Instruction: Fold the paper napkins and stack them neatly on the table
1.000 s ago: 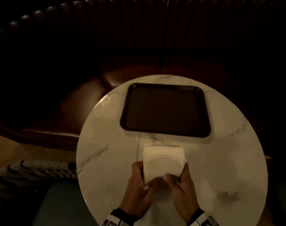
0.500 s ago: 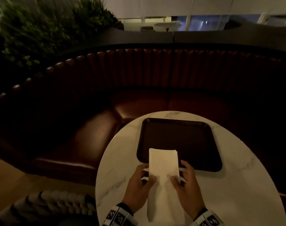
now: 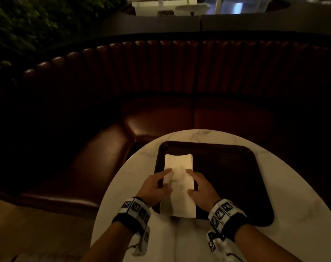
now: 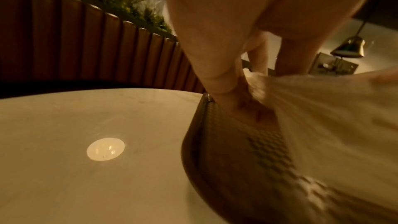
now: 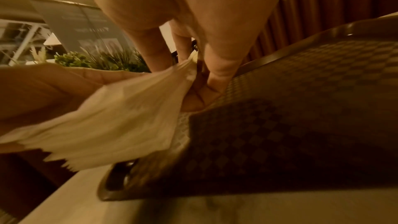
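A long white folded napkin lies lengthwise over the left part of the dark tray, its near end reaching past the tray's front rim. My left hand holds its left edge and my right hand its right edge, thumbs and forefingers on top. In the left wrist view the fingers reach down to the tray beside the napkin. In the right wrist view the thumb lies on the napkin, the other fingers at its edge above the tray.
The tray sits on a round white marble table. A curved brown leather booth seat wraps around the table's far and left sides, with plants behind its backrest.
A second ago both hands held a wider napkin bundle over the table in front of the tray. The napkin is now a narrow strip, carried forward onto the tray's left part.
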`<action>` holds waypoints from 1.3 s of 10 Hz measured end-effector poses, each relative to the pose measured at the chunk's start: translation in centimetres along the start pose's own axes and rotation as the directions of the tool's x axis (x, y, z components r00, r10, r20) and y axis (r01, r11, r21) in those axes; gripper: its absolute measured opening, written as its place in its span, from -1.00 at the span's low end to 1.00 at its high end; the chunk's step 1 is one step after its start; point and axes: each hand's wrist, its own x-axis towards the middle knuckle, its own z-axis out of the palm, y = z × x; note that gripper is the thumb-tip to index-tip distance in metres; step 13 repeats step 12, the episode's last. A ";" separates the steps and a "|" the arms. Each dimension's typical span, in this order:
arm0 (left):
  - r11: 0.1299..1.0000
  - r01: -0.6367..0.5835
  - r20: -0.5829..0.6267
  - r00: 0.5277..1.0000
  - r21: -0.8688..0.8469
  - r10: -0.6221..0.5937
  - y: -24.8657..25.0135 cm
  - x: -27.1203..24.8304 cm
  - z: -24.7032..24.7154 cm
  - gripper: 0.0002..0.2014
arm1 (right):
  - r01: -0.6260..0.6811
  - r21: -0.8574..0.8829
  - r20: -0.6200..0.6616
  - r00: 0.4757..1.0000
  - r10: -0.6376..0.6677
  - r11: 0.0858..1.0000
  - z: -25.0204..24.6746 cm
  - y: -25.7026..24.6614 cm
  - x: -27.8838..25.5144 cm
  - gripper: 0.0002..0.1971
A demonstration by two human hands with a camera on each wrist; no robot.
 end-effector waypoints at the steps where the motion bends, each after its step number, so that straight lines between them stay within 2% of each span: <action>1: 0.993 0.044 0.086 0.995 0.114 -0.054 -0.9 3.0 -0.2 -0.32 | -0.048 -0.028 0.029 0.998 0.049 0.998 0.0 0.6 2.7 -0.29; 2: 0.980 0.077 0.080 0.992 0.186 -0.093 -1.7 4.7 0.4 -0.39 | -0.074 -0.143 0.055 0.995 0.082 0.987 0.8 1.2 4.5 -0.27; 3: 0.952 0.063 0.060 0.995 0.299 -0.084 -1.7 5.2 1.2 -0.47 | -0.077 -0.262 0.071 0.993 0.099 0.962 2.0 1.5 5.4 -0.25; 4: 0.937 0.019 0.086 0.995 0.348 -0.052 -1.9 4.6 1.7 -0.51 | -0.088 -0.301 0.079 0.990 0.116 0.950 2.6 1.3 5.3 -0.22; 5: 0.923 0.030 0.023 0.999 0.384 -0.042 -2.3 3.7 2.0 -0.57 | -0.081 -0.455 -0.007 0.996 0.087 0.887 3.1 0.7 4.4 -0.23; 6: 0.752 -0.062 0.028 0.998 0.656 0.057 -2.3 4.2 2.4 -0.41 | 0.031 -0.648 -0.063 0.994 -0.094 0.761 3.3 0.2 4.0 -0.27; 7: 0.576 -0.187 0.190 0.980 0.796 0.055 -1.9 4.7 2.5 -0.30 | 0.102 -0.762 0.057 0.994 -0.092 0.640 4.0 0.9 4.0 -0.29; 8: 0.548 -0.223 0.232 0.971 0.806 0.054 -2.6 5.3 2.5 -0.24 | 0.086 -0.769 0.085 0.996 -0.032 0.634 4.1 1.6 4.2 -0.32; 10: 0.587 -0.218 0.228 0.972 0.780 0.059 -3.0 5.0 2.8 -0.15 | 0.051 -0.730 0.098 0.995 0.031 0.681 4.3 0.9 4.0 -0.30; 11: 0.617 -0.187 0.224 0.974 0.764 0.017 -2.3 4.9 2.6 -0.19 | 0.037 -0.722 0.118 0.991 0.070 0.691 4.0 0.4 4.1 -0.26; 12: 0.620 -0.203 0.214 0.975 0.757 0.057 -1.5 3.0 2.1 -0.24 | 0.046 -0.677 0.099 0.995 0.030 0.734 3.5 -0.5 2.9 -0.24; 13: 0.620 -0.203 0.214 0.975 0.757 0.057 -1.5 3.0 2.1 -0.24 | 0.046 -0.677 0.099 0.995 0.030 0.734 3.5 -0.5 2.9 -0.24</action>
